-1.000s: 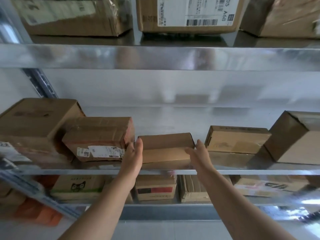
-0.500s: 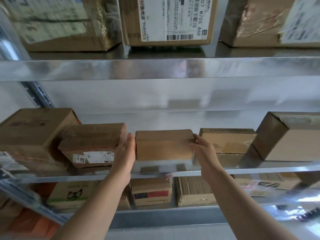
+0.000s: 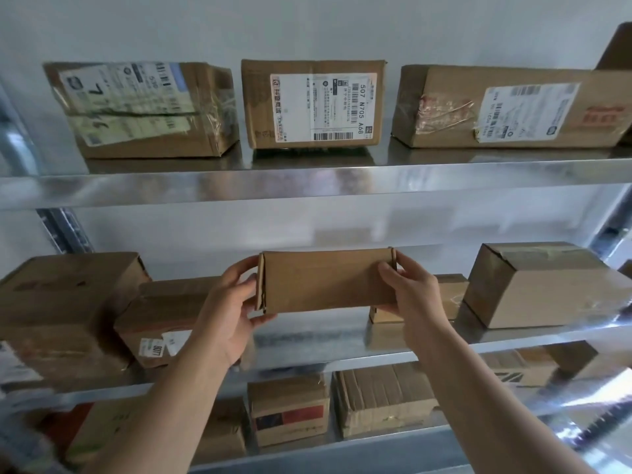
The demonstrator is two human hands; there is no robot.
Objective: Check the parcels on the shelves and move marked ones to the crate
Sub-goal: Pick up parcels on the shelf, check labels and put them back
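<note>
Three steel shelves (image 3: 307,186), cardboard parcels (image 3: 313,104) on each. Small plain box (image 3: 325,282) held up in front of the middle shelf (image 3: 307,336), clear of it. Its two ends are clamped by the left hand (image 3: 229,316) and the right hand (image 3: 413,302), fingers curled round. Facing side shows no label or mark. Best to turn it slowly, check every face, keep both ends gripped.

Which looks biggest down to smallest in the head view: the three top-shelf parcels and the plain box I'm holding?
1. long right parcel
2. left parcel with the handwritten 7
3. middle parcel labelled 507 N705 A68
4. plain box, smallest though nearest the camera, gripped by left hand and right hand
</note>
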